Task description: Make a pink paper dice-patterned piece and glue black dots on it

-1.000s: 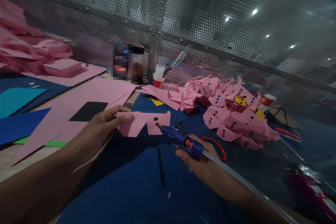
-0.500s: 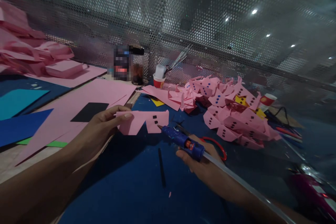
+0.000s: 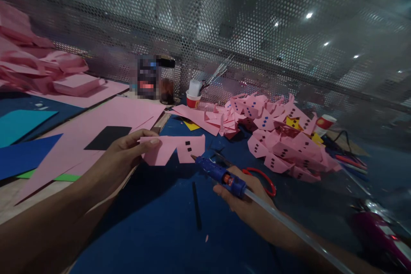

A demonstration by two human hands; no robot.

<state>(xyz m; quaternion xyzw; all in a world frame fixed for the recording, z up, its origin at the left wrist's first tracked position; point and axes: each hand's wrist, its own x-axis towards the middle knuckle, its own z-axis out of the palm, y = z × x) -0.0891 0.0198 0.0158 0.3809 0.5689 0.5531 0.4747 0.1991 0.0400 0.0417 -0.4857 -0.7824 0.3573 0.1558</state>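
My left hand (image 3: 130,147) pinches the left end of a folded pink paper piece (image 3: 157,154), which bears two small black squares near its right end. In my right hand (image 3: 245,197) is a blue glue gun (image 3: 218,171) with a long clear glue stick (image 3: 289,227) in its back. The gun's tip is at the paper, just below the black squares; whether it touches cannot be told. Below them, a thin black strip (image 3: 196,205) lies on the blue table surface (image 3: 154,231). Red-handled scissors (image 3: 263,177) lie beyond my right hand, partly hidden by it.
Many folded pink pieces (image 3: 289,150) are heaped at the right, near a tilted paper cup (image 3: 325,124). Another cup (image 3: 193,99) stands by the mesh wall (image 3: 160,17). Pink sheets (image 3: 128,111), a black sheet (image 3: 107,138) and blue sheets (image 3: 28,154) lie at the left.
The whole view has shifted very slightly. Both hands keep their holds, with the glue gun's tip still by the pink paper.
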